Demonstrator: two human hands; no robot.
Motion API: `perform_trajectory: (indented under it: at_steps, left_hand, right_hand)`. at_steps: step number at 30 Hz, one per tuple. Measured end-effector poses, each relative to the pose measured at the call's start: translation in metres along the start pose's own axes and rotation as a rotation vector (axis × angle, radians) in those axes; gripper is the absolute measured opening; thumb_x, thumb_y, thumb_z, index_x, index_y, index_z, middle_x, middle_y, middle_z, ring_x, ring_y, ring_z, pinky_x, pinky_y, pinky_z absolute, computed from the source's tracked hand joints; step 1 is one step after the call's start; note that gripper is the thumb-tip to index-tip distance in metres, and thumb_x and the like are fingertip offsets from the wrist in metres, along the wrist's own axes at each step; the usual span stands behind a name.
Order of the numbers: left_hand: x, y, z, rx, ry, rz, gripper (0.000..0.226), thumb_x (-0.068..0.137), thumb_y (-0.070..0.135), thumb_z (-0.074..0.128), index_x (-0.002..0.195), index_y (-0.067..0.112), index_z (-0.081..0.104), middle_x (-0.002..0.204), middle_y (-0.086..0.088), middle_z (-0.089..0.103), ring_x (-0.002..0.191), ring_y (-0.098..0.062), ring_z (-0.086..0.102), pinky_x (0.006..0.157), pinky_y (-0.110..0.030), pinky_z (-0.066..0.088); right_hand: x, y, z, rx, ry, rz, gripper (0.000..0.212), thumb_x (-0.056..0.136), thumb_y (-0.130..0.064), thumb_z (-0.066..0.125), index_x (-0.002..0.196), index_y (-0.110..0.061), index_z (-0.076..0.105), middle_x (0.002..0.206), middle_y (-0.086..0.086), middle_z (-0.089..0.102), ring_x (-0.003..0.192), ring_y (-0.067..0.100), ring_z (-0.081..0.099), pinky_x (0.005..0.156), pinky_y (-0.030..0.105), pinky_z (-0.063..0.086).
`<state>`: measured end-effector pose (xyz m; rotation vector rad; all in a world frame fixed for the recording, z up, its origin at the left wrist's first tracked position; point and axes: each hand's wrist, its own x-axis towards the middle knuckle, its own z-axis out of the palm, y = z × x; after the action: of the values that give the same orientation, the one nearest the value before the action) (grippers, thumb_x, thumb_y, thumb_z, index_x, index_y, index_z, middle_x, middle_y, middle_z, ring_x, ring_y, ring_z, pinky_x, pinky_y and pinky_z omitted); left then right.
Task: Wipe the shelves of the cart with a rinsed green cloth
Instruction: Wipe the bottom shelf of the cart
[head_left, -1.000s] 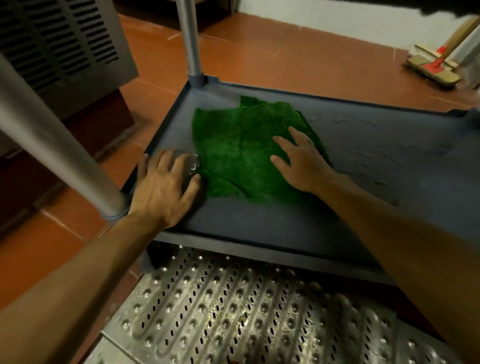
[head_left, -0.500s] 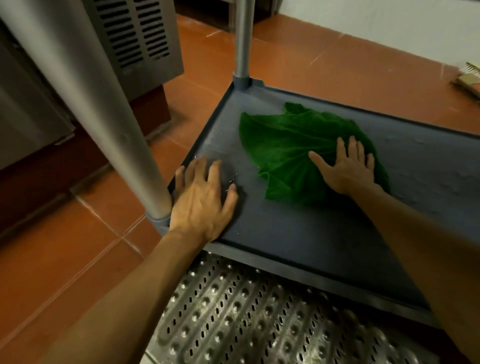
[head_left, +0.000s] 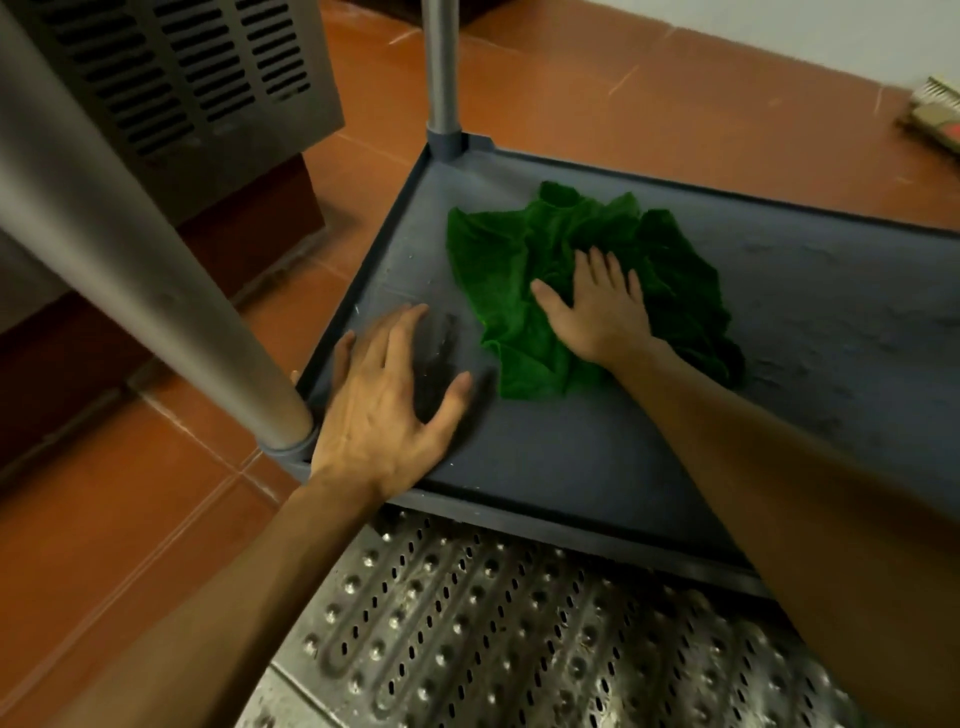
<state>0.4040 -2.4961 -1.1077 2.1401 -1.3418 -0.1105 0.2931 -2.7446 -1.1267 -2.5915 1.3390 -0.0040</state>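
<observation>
Head view: right hand (head_left: 597, 306) flat on green cloth (head_left: 498, 270), left hand (head_left: 384, 400) splayed on shelf (head_left: 571, 452).

A single head-worn camera looks forward and steeply down from close above the cart's lower shelf (head_left: 571, 457), both forearms reaching in from the bottom edge. The wide lens bows the near post (head_left: 130, 249), just left of the left hand (head_left: 384, 395). Beyond the right hand (head_left: 597, 306), red floor tiles (head_left: 649, 93) run up to a pale wall.
</observation>
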Motion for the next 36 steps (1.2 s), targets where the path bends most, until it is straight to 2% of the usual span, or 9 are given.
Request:
perform_trajectory:
  at_steps: [7, 15, 17, 20, 23, 27, 30, 34, 36]
  left_hand:
    - [-0.010, -0.001, -0.007, -0.040, 0.046, 0.008, 0.075, 0.096, 0.063, 0.038, 0.154, 0.015, 0.034, 0.156, -0.006, 0.045, 0.146, -0.020, 0.037, 0.123, -0.055, 0.019]
    - [-0.012, -0.002, -0.003, -0.043, 0.101, 0.039, 0.071, 0.099, 0.061, 0.036, 0.153, 0.015, 0.036, 0.155, -0.004, 0.047, 0.145, -0.019, 0.039, 0.124, -0.051, 0.016]
    - [-0.010, -0.003, -0.004, -0.050, 0.119, 0.049, 0.072, 0.099, 0.061, 0.034, 0.154, 0.015, 0.034, 0.157, -0.004, 0.044, 0.147, -0.019, 0.037, 0.125, -0.041, 0.014]
    - [-0.009, -0.006, -0.004, -0.037, 0.120, 0.091, 0.068, 0.101, 0.052, 0.039, 0.154, 0.011, 0.036, 0.157, -0.008, 0.044, 0.147, -0.022, 0.037, 0.120, -0.015, 0.008]
    - [-0.010, -0.008, -0.004, -0.021, 0.096, 0.091, 0.065, 0.101, 0.052, 0.037, 0.155, 0.014, 0.035, 0.158, -0.008, 0.042, 0.149, -0.023, 0.035, 0.117, -0.010, 0.004]
    - [-0.009, -0.011, -0.004, -0.007, 0.059, 0.045, 0.072, 0.100, 0.064, 0.025, 0.154, 0.019, 0.036, 0.159, -0.008, 0.040, 0.149, -0.022, 0.033, 0.122, -0.030, 0.016]
    - [-0.008, -0.009, -0.002, 0.019, 0.056, 0.031, 0.071, 0.100, 0.064, 0.023, 0.153, 0.019, 0.037, 0.159, -0.009, 0.040, 0.150, -0.024, 0.031, 0.121, -0.036, 0.014]
    - [-0.008, -0.012, -0.001, 0.044, 0.050, -0.014, 0.070, 0.100, 0.066, 0.022, 0.153, 0.022, 0.035, 0.160, -0.010, 0.039, 0.151, -0.025, 0.030, 0.121, -0.056, 0.016]
    - [-0.008, -0.012, -0.001, 0.059, 0.035, -0.027, 0.072, 0.099, 0.068, 0.020, 0.154, 0.024, 0.034, 0.161, -0.010, 0.037, 0.151, -0.027, 0.029, 0.121, -0.059, 0.014]
  right_hand:
    - [-0.032, -0.050, 0.012, -0.018, 0.004, -0.220, 0.079, 0.099, -0.063, 0.025, 0.160, -0.014, 0.010, 0.168, 0.005, 0.006, 0.155, 0.021, 0.001, 0.125, 0.042, 0.000]
    - [-0.072, -0.093, 0.025, -0.026, -0.081, -0.435, 0.077, 0.101, -0.055, 0.031, 0.160, -0.014, 0.003, 0.169, 0.003, -0.003, 0.154, 0.017, -0.009, 0.125, 0.042, -0.004]
    - [-0.086, -0.105, 0.026, -0.061, -0.102, -0.525, 0.078, 0.101, -0.055, 0.031, 0.160, -0.013, 0.001, 0.169, 0.004, -0.002, 0.154, 0.019, -0.008, 0.125, 0.042, -0.003]
    - [-0.107, -0.116, 0.029, -0.146, -0.107, -0.671, 0.083, 0.099, -0.053, 0.037, 0.159, -0.013, -0.003, 0.168, 0.006, -0.001, 0.155, 0.023, -0.003, 0.125, 0.044, 0.000]
    - [-0.115, -0.116, 0.028, -0.099, -0.093, -0.732, 0.083, 0.097, -0.049, 0.043, 0.159, -0.015, 0.000, 0.168, 0.005, 0.002, 0.154, 0.022, 0.000, 0.125, 0.046, 0.004]
    - [-0.114, -0.116, 0.025, -0.066, -0.116, -0.692, 0.085, 0.094, -0.052, 0.045, 0.160, -0.020, 0.001, 0.168, 0.005, 0.001, 0.154, 0.022, 0.000, 0.125, 0.047, 0.002]
    - [-0.111, -0.104, 0.026, -0.068, -0.145, -0.622, 0.083, 0.095, -0.059, 0.038, 0.160, -0.023, 0.001, 0.168, 0.003, -0.005, 0.154, 0.020, -0.006, 0.125, 0.045, -0.003]
    - [-0.108, -0.070, 0.026, -0.032, -0.125, -0.512, 0.085, 0.092, -0.073, 0.030, 0.160, -0.029, 0.005, 0.168, -0.001, -0.009, 0.154, 0.015, -0.011, 0.125, 0.042, -0.005]
    - [-0.109, -0.048, 0.022, -0.029, -0.108, -0.478, 0.082, 0.093, -0.074, 0.027, 0.160, -0.032, 0.005, 0.168, -0.002, -0.010, 0.154, 0.014, -0.012, 0.124, 0.040, -0.008]
